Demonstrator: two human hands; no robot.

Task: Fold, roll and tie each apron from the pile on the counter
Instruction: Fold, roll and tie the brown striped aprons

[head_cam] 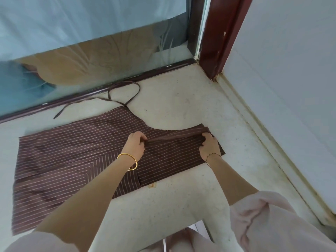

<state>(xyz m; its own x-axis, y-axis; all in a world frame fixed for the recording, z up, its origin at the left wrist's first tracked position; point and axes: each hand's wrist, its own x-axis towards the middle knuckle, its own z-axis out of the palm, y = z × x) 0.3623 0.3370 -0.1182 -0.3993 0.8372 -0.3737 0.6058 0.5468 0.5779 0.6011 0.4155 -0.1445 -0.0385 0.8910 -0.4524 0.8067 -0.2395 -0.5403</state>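
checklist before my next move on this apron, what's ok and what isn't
1. Left hand pinches the fold in the apron: ok.
2. Right hand pinches the same fold at the right end: ok.
3. Fold runs straight between the hands: ok.
4. Rest of the apron lies flat on the counter: ok, only slight wrinkles.
5. Straps gathered in: not ok, they trail loose beyond the far edge, by the window frame.
6. Near left corner squared: cannot tell, it is hidden by the sleeve.
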